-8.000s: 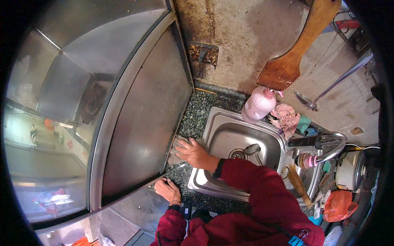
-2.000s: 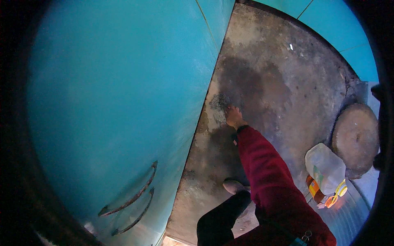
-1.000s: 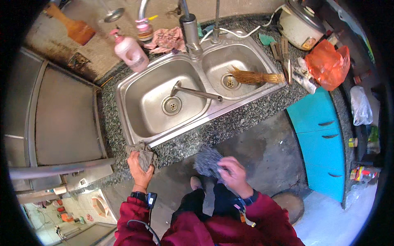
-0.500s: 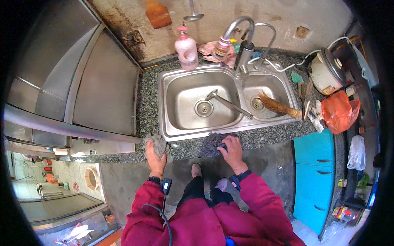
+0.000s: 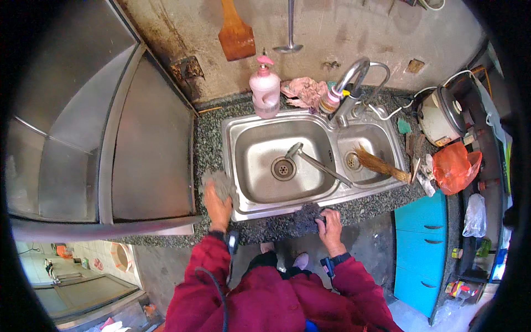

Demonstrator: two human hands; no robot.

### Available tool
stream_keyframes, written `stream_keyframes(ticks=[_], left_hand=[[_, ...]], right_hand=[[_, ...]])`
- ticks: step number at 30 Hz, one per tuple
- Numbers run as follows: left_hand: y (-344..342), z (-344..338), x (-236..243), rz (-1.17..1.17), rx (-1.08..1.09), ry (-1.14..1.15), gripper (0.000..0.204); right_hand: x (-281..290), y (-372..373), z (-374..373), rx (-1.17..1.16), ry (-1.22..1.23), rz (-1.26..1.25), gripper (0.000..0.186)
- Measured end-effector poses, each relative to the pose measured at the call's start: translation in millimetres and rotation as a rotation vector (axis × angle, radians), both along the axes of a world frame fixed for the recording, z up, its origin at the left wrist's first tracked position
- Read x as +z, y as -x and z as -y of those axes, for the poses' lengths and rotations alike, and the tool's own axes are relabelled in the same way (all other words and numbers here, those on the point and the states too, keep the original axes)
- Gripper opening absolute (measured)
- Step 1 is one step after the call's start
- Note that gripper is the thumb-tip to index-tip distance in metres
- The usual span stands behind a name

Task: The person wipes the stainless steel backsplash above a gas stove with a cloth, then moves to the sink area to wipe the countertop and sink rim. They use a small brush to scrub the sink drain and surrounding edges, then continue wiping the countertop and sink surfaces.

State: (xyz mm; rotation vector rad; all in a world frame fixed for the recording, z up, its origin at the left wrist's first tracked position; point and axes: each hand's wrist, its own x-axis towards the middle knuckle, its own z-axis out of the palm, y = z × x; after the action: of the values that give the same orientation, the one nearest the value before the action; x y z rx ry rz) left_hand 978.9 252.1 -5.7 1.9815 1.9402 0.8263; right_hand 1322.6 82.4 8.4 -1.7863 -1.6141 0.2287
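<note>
A grey cloth (image 5: 219,183) is bunched under the fingers of my left hand (image 5: 217,210), on the counter beside the sink's front left corner. My right hand (image 5: 332,226) grips the edge of a dark purplish cloth (image 5: 307,214), which lies at the counter's front edge before the sink (image 5: 276,209). Inside the larger basin rests a metal ladle-like tool (image 5: 321,165), its handle crossing the divider. A straw brush (image 5: 381,165) lies over the smaller basin.
A pink pump bottle (image 5: 265,91) and a crumpled pink cloth (image 5: 303,91) stand behind the sink, near the faucet (image 5: 357,74). Right of it are a rice cooker (image 5: 441,117) and an orange plastic bag (image 5: 457,166). A metal cabinet (image 5: 152,144) borders the left.
The view has tilted up, showing more wall. My left hand has pushed the grey cloth forward along the sink's left side. The right hand stays at the front edge with the dark cloth.
</note>
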Motion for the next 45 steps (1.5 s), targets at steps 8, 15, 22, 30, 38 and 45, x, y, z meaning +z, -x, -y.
stream_keyframes(ticks=[8,15,22,30,38,45], left_hand=[[-11.0,-101.4,-30.1,0.063,0.11,-0.167,0.07],[-17.7,-254.3,-28.7,0.161,0.035,-0.063,0.066],[-18.4,-170.8,-7.9,0.145,0.011,0.034,0.07],[2.6,51.9,-4.6,0.094,0.011,0.013,0.07],[-13.5,108.8,-24.6,-0.089,0.215,-0.102,0.072],[-4.0,47.3,-13.3,0.083,0.235,-0.024,0.07]], right_hand=[[-10.8,-5.4,-3.6,-0.076,0.002,0.004,0.027],[-18.8,-6.9,-3.7,-0.118,0.035,0.017,0.03],[-17.3,-8.3,-4.4,-0.103,0.024,0.025,0.03],[-21.9,-3.1,-2.7,-0.191,0.31,-0.088,0.037],[6.8,-38.7,2.8,0.091,0.04,-0.231,0.047],[32.9,-108.7,13.6,-0.019,-0.061,-0.017,0.047]])
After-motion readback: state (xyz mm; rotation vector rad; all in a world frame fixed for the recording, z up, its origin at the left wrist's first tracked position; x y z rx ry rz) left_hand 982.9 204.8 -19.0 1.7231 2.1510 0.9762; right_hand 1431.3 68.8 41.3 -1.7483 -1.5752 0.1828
